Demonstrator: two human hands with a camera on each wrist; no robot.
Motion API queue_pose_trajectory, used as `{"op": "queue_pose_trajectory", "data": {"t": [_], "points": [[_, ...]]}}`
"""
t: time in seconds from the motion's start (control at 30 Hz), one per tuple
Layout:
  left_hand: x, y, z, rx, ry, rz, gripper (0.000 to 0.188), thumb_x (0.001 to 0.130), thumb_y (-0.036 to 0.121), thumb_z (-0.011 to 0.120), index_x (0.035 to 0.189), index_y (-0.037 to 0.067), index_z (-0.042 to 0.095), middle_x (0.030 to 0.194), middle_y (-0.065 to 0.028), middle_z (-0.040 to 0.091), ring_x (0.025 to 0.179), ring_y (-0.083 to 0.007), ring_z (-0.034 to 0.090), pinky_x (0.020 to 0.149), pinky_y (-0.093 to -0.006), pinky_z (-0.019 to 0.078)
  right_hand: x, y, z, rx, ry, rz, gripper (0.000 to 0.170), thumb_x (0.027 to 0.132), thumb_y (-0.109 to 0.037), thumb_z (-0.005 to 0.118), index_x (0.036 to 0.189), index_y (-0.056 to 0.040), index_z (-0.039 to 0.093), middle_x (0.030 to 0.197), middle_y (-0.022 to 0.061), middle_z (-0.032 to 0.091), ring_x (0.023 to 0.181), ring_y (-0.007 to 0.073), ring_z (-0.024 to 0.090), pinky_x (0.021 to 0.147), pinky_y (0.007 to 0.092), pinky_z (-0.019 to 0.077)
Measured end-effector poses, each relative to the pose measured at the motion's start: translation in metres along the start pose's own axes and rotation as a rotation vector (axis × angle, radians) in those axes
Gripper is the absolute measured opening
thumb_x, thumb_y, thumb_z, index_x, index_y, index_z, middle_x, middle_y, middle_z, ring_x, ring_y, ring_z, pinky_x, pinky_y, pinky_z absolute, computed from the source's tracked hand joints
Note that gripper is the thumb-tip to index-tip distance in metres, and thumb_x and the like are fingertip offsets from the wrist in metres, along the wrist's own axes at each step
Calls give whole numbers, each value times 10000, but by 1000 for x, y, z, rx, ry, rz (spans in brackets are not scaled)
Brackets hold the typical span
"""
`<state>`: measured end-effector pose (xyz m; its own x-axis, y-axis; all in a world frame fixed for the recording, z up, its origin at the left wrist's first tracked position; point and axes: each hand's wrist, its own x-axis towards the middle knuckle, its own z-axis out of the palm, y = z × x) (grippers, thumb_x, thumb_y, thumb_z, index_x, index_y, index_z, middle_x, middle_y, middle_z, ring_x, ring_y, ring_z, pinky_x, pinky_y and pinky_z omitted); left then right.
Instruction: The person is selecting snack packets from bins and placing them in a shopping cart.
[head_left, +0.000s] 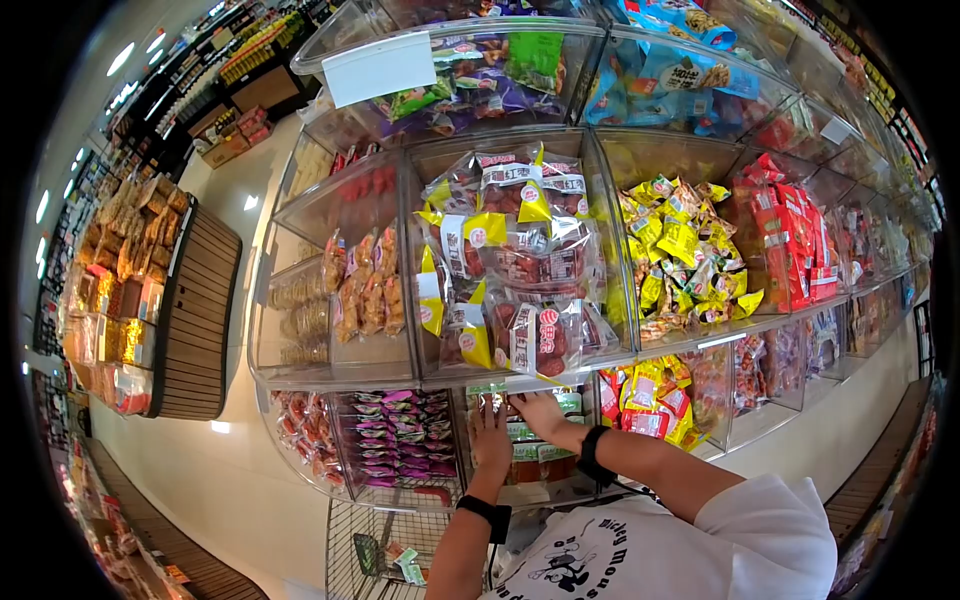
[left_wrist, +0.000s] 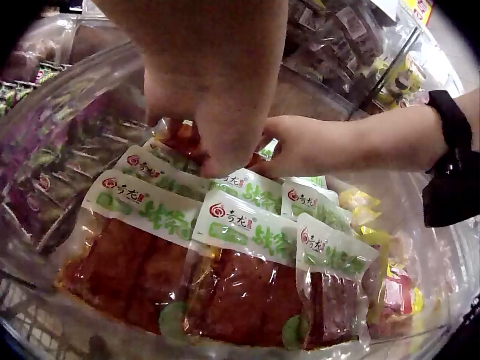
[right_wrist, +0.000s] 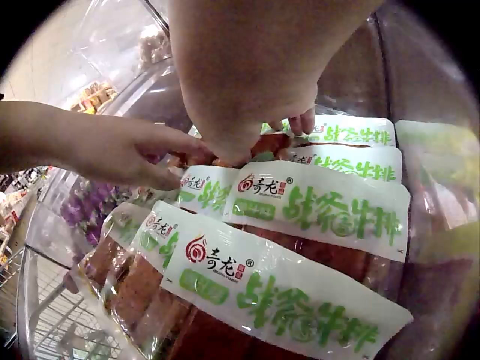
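Observation:
Both hands reach into a clear lower bin among flat, see-through snack packets [left_wrist: 244,277] of reddish-brown slabs with white and green labels. My left hand [head_left: 490,440] is on the left of the bin; in the right wrist view its thumb and fingers lie either side of a brown snack packet [right_wrist: 196,160] at the back. Close beside it, my right hand [head_left: 541,413] holds a packet there too, its fingertips [right_wrist: 306,120] bent over a white label. The wrists hide part of the hold. More packets [right_wrist: 322,214] lean in overlapping rows in front.
A clear shelf above holds bags of red dates [head_left: 540,265]. Purple packets [head_left: 405,435] fill the bin at left, yellow and red ones [head_left: 655,395] the bin at right. A wire shopping cart [head_left: 345,520] stands below. The bin's clear wall [left_wrist: 67,124] curves around the hands.

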<state>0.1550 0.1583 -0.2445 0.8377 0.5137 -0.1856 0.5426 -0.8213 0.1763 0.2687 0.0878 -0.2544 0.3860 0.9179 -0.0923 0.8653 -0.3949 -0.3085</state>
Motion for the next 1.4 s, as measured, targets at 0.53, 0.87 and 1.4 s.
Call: {"op": "queue_pose_trajectory", "data": {"t": [0.53,0.87,1.4], "points": [[-187,-43,-66,-749,354,-91,319,713,27,447,1031,34,450,1089,-172,413,984,-324,401,806,-362,349,-10,-26,-11,-104,86,11,278,641,-70,481,917,-70,455,988,135,420,912,290,405,759,385,333],[-459,-76,33,-797,543,-647,256,739,63,446,987,6,464,1006,-174,461,938,-303,436,792,-345,357,-70,-151,-32,16,493,-231,354,632,-86,553,958,-11,437,986,196,416,888,327,413,739,392,361],[-613,-101,118,-1096,466,-1240,309,753,166,468,1032,32,464,966,-176,496,873,-295,490,757,-350,381,-171,-455,230,60,-1032,-486,331,739,-203,493,985,10,434,836,163,506,759,289,502,649,374,400]]}}
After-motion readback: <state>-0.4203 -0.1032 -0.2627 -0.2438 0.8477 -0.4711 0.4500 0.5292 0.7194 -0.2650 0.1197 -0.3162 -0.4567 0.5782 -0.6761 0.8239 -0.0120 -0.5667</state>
